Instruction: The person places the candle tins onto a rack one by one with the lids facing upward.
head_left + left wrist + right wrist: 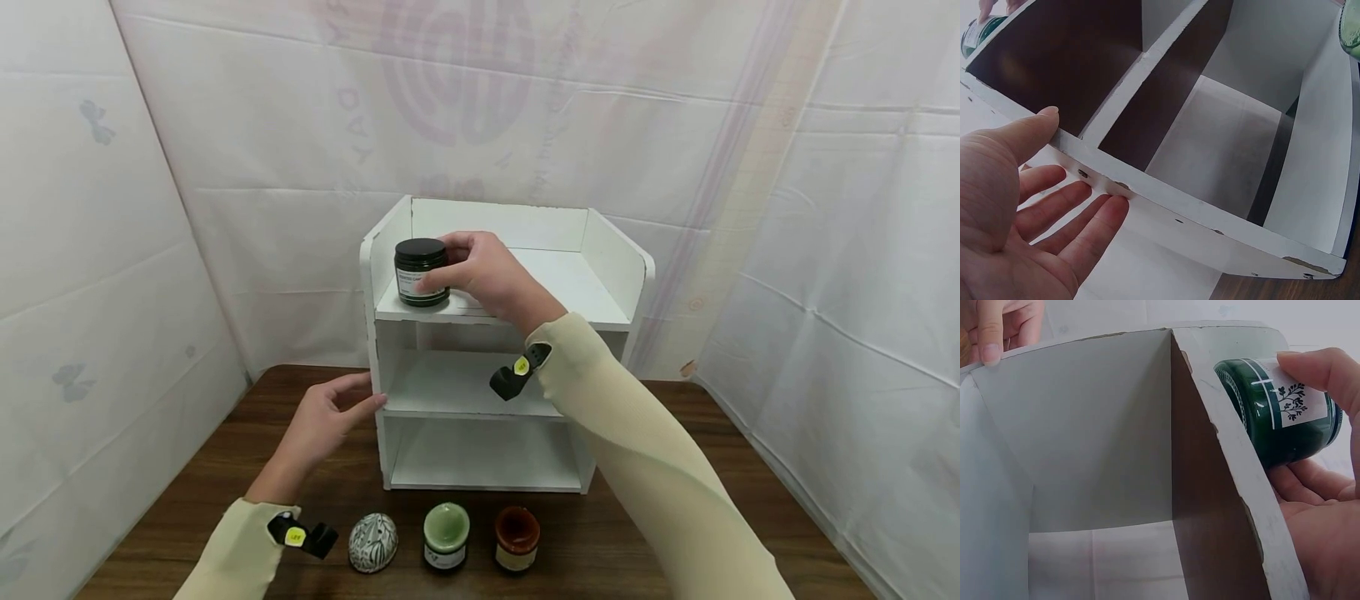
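Note:
A dark green candle jar (pixel 422 283) with a black lid and white label is at the left front of the white shelf's top board. My right hand (pixel 487 275) grips it between thumb and fingers; in the right wrist view the thumb lies on the label of the jar (pixel 1285 409). My left hand (pixel 318 421) touches the left side panel of the white shelf (pixel 480 412). In the left wrist view the thumb of the left hand (pixel 1029 206) rests at the panel's front edge, with the fingers loosely extended along the outer face.
On the brown wooden table (pixel 322 492), before the shelf, stand a black-and-white patterned rounded object (pixel 372 542), a green jar (pixel 446 533) and a reddish-brown jar (pixel 517 537). White sheeting (pixel 300 125) hangs behind and at both sides.

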Demonstrator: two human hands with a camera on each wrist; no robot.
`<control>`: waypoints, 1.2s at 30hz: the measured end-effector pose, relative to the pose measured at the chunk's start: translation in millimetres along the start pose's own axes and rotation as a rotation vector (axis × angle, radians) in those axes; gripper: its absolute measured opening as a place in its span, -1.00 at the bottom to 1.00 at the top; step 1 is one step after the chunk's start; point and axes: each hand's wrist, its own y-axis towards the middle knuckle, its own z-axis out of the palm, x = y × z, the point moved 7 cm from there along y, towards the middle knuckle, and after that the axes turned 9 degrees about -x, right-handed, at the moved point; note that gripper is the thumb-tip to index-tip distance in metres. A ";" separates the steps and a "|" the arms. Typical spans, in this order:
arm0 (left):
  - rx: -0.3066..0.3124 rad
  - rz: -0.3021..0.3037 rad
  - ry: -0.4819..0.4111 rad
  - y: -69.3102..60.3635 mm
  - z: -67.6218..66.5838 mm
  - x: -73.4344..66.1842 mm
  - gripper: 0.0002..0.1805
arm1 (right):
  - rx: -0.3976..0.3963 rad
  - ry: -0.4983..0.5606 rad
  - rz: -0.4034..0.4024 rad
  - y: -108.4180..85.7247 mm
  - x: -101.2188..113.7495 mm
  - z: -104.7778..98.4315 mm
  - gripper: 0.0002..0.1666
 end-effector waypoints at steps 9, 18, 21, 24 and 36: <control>0.002 0.003 -0.015 -1.6 -0.8 -2.9 -0.39 | 0.012 -0.010 0.016 3.9 -0.2 4.2 -0.49; -0.011 0.018 -0.019 -0.6 -0.2 -2.1 -0.41 | 0.022 0.003 0.032 5.9 -1.4 4.3 -0.48; -0.009 0.014 -0.025 -0.7 0.1 -2.3 -0.42 | 0.031 0.007 0.038 6.0 -1.9 5.1 -0.47; -0.009 0.009 -0.023 -0.7 0.3 -1.9 -0.41 | 0.041 -0.012 0.034 6.1 -2.5 6.5 -0.47; -0.014 0.018 -0.029 -0.6 -0.3 -1.0 -0.42 | 0.032 -0.044 0.030 6.3 -3.4 10.0 -0.48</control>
